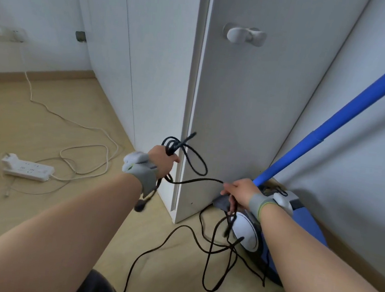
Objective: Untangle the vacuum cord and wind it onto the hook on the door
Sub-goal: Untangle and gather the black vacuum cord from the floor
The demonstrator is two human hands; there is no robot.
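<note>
The black vacuum cord (197, 181) runs taut between my two hands in front of the door's lower edge. My left hand (161, 160) grips a few gathered loops of it, with the plug end dangling below my wrist. My right hand (238, 192) pinches the cord where it drops into a loose tangle on the floor beside the blue and white vacuum (248, 236). The grey hook (245, 34) is fixed high on the white door (251, 104), well above both hands.
The vacuum's blue wand (349, 111) leans diagonally against the right wall. A white power strip (28, 167) and its white cable (87, 134) lie on the wooden floor at the left. A wall socket (8, 33) sits at the far left.
</note>
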